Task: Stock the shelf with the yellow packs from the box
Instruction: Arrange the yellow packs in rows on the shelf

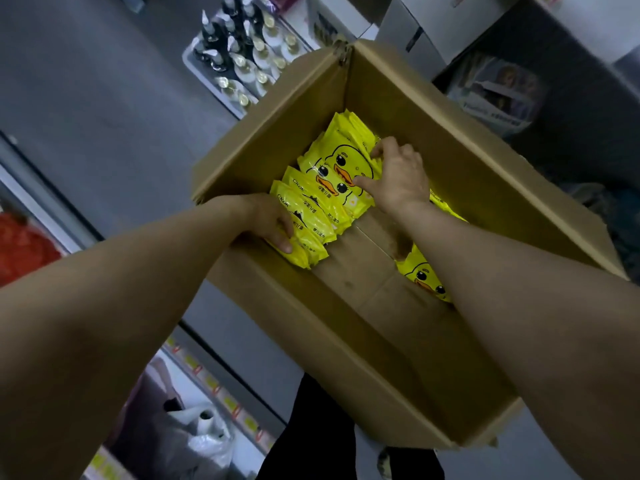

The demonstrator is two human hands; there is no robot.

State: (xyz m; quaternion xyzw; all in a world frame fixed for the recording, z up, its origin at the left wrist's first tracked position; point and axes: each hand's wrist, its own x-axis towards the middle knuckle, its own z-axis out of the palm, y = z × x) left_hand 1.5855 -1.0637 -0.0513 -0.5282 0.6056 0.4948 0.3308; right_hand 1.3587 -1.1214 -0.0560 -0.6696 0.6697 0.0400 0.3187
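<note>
the open cardboard box [433, 140] carries the goods: a row of yellow duck packs [322, 199] stands on its bare bottom, with another yellow pack [419, 273] well apart by the right wall.

Just one head cam, it's looking steeply down, close up, into the open brown cardboard box [398, 98], whole view tilting sideways.

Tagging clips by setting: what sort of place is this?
Probably a shop aisle during restocking: shelf-edge price labels, a tray of bottles, and a cardboard box of yellow duck-print packs.
</note>
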